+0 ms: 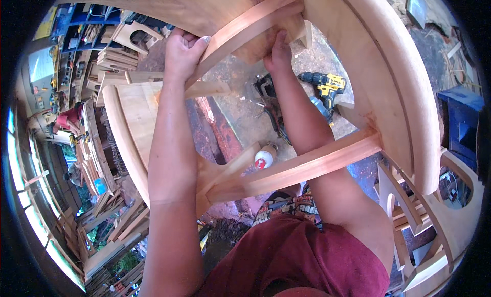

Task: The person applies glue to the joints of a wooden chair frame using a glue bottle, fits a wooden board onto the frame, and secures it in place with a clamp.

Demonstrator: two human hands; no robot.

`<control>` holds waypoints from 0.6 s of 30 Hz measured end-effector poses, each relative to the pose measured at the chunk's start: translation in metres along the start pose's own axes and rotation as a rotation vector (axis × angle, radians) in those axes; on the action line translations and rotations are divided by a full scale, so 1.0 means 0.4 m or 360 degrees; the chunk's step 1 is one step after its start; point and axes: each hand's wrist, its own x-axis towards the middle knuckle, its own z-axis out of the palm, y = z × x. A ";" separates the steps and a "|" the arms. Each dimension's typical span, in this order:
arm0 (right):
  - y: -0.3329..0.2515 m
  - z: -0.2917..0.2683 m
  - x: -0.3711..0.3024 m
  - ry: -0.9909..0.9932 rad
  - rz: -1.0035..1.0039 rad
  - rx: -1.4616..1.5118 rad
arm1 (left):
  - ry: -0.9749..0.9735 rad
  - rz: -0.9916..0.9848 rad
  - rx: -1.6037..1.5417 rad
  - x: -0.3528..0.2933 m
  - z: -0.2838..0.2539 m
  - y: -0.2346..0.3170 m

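A pale wooden furniture frame [404,92] with rounded edges fills the upper right. Its smaller side panel [135,110] is at the left, and a lower wooden rail [302,164] joins the two sides near my body. Farther off, a curved upper rail [250,26] spans the frame. My left hand [183,56] is closed at the left end of that upper rail, thumb along its edge, other fingers partly hidden. My right hand [279,52] reaches through between the rails and grips a wooden piece [253,49] just under the upper rail; its fingers are mostly hidden behind the wood.
On the stained floor below lie a yellow-black cordless drill [327,83] and a white bottle with a red cap [265,158]. Cut wooden panels [434,194] stand at the right by a blue bin [463,118]. Crowded shelves, stacked boards [117,59] and another person [70,119] are at the left.
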 end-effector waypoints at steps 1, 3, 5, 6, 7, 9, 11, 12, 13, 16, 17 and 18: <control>0.000 -0.001 -0.001 -0.0022 -0.0031 0.0000 | -0.0005 -0.0010 -0.0039 0.001 0.001 -0.005; 0.000 0.000 -0.002 -0.0043 -0.0063 0.0003 | -0.0017 0.0001 -0.0013 0.003 -0.002 -0.014; -0.002 -0.002 -0.002 -0.0039 -0.0069 0.0005 | -0.0029 0.0015 0.0005 0.004 0.001 -0.014; -0.001 -0.001 -0.003 -0.0041 -0.0072 0.0006 | -0.0011 0.0024 0.0018 0.004 0.003 -0.013; -0.001 -0.002 -0.002 -0.0072 -0.0085 0.0005 | 0.0008 0.0034 0.0029 0.004 0.007 -0.010; -0.004 0.000 0.003 -0.0107 -0.0102 0.0005 | 0.0000 0.0053 0.0020 0.004 0.011 -0.002; -0.006 -0.010 0.004 -0.0093 -0.0050 -0.0051 | -0.0010 0.0063 0.0011 -0.004 0.013 0.000; -0.007 -0.016 0.002 -0.0092 -0.0052 -0.0051 | -0.0008 0.0025 0.0014 -0.008 0.015 0.002; -0.006 -0.016 -0.004 -0.0069 -0.0049 -0.0078 | -0.0001 -0.0014 0.0021 -0.011 0.013 0.003; -0.003 -0.014 -0.013 -0.0030 -0.0035 -0.0103 | -0.0031 -0.0087 0.0069 0.000 0.004 0.007; -0.002 -0.009 -0.011 -0.0015 -0.0026 -0.0103 | -0.0030 -0.0081 0.0073 0.004 0.003 0.006; 0.000 -0.001 -0.004 -0.0021 -0.0026 -0.0098 | -0.0022 -0.0037 0.0044 0.006 0.003 0.005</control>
